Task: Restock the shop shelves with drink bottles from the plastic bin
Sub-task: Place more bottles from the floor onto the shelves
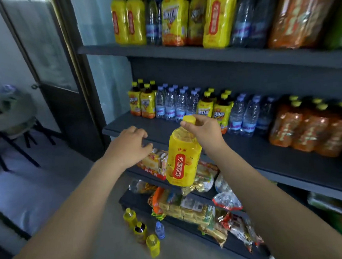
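Fingers pinching yellow bottle cap, seemingly

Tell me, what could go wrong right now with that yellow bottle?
The right hand holds the yellow bottle only by its cap, hanging in the air in front of the shelf, so it could slip and drop onto the snack packs below. Four bottles on the floor stand near the person's feet and could get kicked over. The left hand holds nothing and gives no support.
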A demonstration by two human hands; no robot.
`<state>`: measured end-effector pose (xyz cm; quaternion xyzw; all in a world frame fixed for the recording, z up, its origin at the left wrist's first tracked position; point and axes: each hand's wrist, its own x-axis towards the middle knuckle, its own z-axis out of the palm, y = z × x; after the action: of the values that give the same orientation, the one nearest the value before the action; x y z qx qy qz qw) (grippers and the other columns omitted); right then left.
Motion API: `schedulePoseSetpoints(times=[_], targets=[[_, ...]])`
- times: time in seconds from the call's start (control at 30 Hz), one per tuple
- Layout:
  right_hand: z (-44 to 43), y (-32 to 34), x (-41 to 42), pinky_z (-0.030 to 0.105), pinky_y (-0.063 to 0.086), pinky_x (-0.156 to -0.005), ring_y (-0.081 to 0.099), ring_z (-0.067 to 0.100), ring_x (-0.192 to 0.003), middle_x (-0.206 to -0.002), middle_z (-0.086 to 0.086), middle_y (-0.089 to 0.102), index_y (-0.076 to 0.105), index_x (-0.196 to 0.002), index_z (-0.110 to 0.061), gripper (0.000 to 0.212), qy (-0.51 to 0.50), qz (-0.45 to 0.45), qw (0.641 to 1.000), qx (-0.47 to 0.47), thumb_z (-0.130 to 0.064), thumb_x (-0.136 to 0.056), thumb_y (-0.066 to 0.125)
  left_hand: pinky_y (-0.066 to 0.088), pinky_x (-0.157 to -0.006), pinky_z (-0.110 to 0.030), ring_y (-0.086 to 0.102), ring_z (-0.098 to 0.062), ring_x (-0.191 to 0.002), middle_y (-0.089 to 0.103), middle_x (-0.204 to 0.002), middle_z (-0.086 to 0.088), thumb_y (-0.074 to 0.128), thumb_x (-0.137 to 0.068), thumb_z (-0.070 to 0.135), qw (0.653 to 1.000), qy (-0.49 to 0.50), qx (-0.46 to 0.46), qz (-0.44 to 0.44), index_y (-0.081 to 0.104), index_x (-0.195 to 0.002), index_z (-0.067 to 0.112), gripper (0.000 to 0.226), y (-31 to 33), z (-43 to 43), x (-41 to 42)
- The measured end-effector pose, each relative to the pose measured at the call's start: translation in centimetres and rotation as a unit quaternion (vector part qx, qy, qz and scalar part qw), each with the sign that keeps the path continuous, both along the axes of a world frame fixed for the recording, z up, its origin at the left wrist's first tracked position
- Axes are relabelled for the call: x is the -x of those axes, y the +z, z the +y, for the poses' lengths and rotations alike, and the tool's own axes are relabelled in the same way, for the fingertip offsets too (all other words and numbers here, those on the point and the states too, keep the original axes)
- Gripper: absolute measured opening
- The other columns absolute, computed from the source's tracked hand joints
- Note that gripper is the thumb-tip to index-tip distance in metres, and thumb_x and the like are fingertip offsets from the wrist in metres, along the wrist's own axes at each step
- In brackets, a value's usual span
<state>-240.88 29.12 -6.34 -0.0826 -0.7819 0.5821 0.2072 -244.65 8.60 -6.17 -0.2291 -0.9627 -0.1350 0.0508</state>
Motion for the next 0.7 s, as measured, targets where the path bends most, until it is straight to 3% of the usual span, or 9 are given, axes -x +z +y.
schedulePoseSetpoints(times=[0.1,0.2,0.27,0.37,0.43,0.5,0.57,0.63,0.7], targets=[[0.1,2.4,-0.9,0.031,0.049,-0.09,0.057,0.016,-0.097,-0.099,0.0,0.062,0.059,-0.121,0.001,0.052,-0.03,0.019,0.999,-0.004,-0.029,-0.081,0.072,0.044,-0.091,-0.036,0.049,-0.02,-0.113,0.047,-0.125,-0.002,0.046,-0.092,0.044,0.999,-0.031,0.022,-0.013,0.049,-0.125,0.018,0.042,2.6,0.0,-0.3],[0.0,4.4,-2.1,0.039,0.051,-0.093,0.061,0.02,-0.106,-0.114,0.004,0.066,0.059,-0.125,-0.004,0.06,-0.056,0.034,0.998,-0.006,-0.037,-0.077,0.075,0.046,-0.09,-0.036,0.051,-0.018,-0.109,0.049,-0.123,-0.001,0.045,-0.092,0.045,0.998,-0.058,0.032,0.0,0.05,-0.123,0.018,0.041,4.8,0.1,-0.1],[0.1,5.6,-3.0,0.033,0.049,-0.09,0.059,0.02,-0.108,-0.118,0.005,0.063,0.057,-0.127,-0.005,0.059,-0.073,0.048,0.996,-0.008,-0.035,-0.079,0.074,0.046,-0.09,-0.037,0.051,-0.018,-0.107,0.051,-0.12,0.0,0.045,-0.092,0.044,0.997,-0.073,0.03,0.007,0.051,-0.121,0.018,0.04,6.1,0.2,-0.1],[0.7,7.6,-4.2,0.033,0.049,-0.088,0.06,0.02,-0.101,-0.104,0.003,0.064,0.062,-0.118,-0.004,0.047,-0.094,0.075,0.993,-0.018,-0.029,-0.081,0.073,0.047,-0.088,-0.038,0.053,-0.017,-0.1,0.054,-0.112,0.0,0.048,-0.091,0.043,0.995,-0.095,0.017,0.026,0.056,-0.111,0.017,0.034,7.8,0.6,-0.2],[1.0,9.0,-5.2,0.034,0.053,-0.081,0.065,0.017,-0.085,-0.084,-0.005,0.065,0.068,-0.092,-0.016,0.016,-0.109,0.092,0.99,-0.022,-0.025,-0.08,0.074,0.047,-0.086,-0.036,0.054,-0.017,-0.097,0.056,-0.108,0.0,0.048,-0.091,0.042,0.994,-0.102,0.015,0.036,0.057,-0.102,0.018,0.028,8.9,0.8,-0.2],[1.5,10.3,-5.8,0.026,0.052,-0.073,0.062,0.011,-0.075,-0.075,-0.011,0.063,0.062,-0.076,-0.026,0.013,-0.113,0.112,0.987,-0.024,-0.026,-0.08,0.074,0.047,-0.084,-0.036,0.054,-0.017,-0.095,0.055,-0.106,0.0,0.049,-0.09,0.042,0.993,-0.106,0.015,0.04,0.057,-0.098,0.018,0.027,10.0,1.1,-0.1],[1.9,11.6,-6.2,0.024,0.051,-0.075,0.061,0.008,-0.077,-0.079,-0.011,0.065,0.063,-0.078,-0.026,0.011,-0.117,0.123,0.985,-0.031,-0.03,-0.08,0.074,0.047,-0.085,-0.035,0.055,-0.017,-0.095,0.054,-0.105,0.0,0.049,-0.091,0.042,0.993,-0.105,0.01,0.043,0.058,-0.101,0.016,0.029,11.1,1.4,0.0],[2.5,12.9,-6.3,0.025,0.051,-0.078,0.063,0.011,-0.085,-0.088,-0.006,0.068,0.068,-0.091,-0.017,0.023,-0.125,0.133,0.983,-0.03,-0.036,-0.079,0.073,0.048,-0.086,-0.037,0.056,-0.018,-0.095,0.053,-0.105,0.0,0.049,-0.091,0.043,0.993,-0.106,0.003,0.052,0.058,-0.104,0.016,0.031,12.2,1.9,0.3],[3.0,14.2,-6.5,0.021,0.05,-0.072,0.062,0.009,-0.084,-0.086,-0.008,0.067,0.067,-0.092,-0.017,0.025,-0.122,0.139,0.982,-0.025,-0.037,-0.08,0.072,0.047,-0.087,-0.036,0.056,-0.018,-0.096,0.054,-0.106,-0.001,0.05,-0.09,0.043,0.992,-0.107,-0.004,0.061,0.058,-0.105,0.017,0.031,13.3,2.5,0.7]])
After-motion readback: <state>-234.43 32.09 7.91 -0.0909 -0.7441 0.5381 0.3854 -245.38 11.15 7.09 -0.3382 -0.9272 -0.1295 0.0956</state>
